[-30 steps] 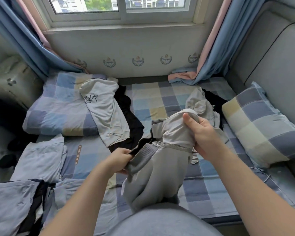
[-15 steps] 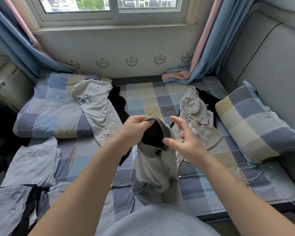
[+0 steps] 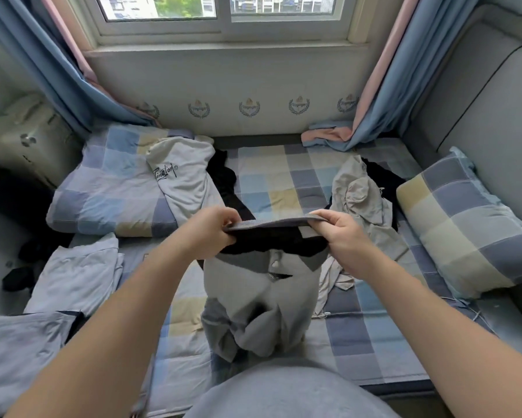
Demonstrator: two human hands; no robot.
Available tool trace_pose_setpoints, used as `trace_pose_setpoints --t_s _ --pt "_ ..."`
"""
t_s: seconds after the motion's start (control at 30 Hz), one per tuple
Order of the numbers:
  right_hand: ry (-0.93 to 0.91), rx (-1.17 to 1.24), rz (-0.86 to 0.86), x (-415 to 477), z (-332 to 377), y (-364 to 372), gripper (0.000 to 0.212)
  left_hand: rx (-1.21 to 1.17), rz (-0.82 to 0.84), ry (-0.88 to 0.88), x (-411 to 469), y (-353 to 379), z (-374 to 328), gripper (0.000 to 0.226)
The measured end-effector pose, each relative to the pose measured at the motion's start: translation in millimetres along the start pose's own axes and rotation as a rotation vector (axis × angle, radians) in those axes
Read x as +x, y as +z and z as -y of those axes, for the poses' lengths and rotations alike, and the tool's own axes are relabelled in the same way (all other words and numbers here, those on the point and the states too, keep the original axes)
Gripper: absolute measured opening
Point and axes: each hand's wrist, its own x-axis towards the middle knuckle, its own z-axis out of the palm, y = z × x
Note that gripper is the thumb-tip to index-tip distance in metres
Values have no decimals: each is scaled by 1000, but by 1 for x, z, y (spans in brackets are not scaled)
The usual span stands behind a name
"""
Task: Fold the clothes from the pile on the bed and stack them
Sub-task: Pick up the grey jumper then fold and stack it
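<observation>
A grey pair of shorts with a zip fly hangs in front of me, its waistband stretched wide. My left hand pinches the waistband's left end and my right hand pinches its right end. The legs droop crumpled onto the checked bed. A beige garment lies crumpled over dark clothes to the right. A white printed T-shirt lies on the left pillow beside a black garment. Light blue clothes lie at the left.
A checked pillow leans against the grey headboard on the right. Another checked pillow lies at the left. Blue and pink curtains hang at both sides of the window. A thin white cable lies on the bed.
My hands have moved apart along the shorts' waistband, pulling it open and level. The right hand, open half a second ago, now pinches the waistband. The shorts hang straighter.
</observation>
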Motion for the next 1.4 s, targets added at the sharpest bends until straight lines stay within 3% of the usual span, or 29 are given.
trace_pose_setpoints --t_s 0.13,0.27,0.37,0.43,0.5,0.63,0.77,0.87,1.07,1.27,1.4 --pt "44 78 59 1 16 -4 2 40 -74 -71 0 19 21 38" --pt "99 -497 70 0 5 -21 22 -199 17 -34 -2 22 32 42" --pt "119 -1027 -6 -1 -13 -16 26 -385 -6 -45 -8 22 33 28" --pt "107 -1153 -103 -6 -20 -4 26 -353 -41 -63 -11 18 37 24" --pt "157 -1075 -143 -9 -25 5 28 -227 -59 -80 -15 12 47 30" --pt "223 -575 -201 -16 -29 28 26 27 -31 -166 -24 14 72 32" --pt "244 -290 -237 -29 -28 50 28 15 -4 -231 -33 29 87 30" --pt "228 -300 -227 -44 -30 48 15 -158 -61 -254 -40 39 89 32" --pt "90 -325 -208 -90 -24 23 21 -290 -112 -140 -75 40 55 56" --pt "-25 -372 -260 -152 -4 -9 15 -343 -286 -19 -127 50 -9 40" --pt "-120 -344 -213 -204 9 -28 26 -353 -460 7 -168 63 -55 34"
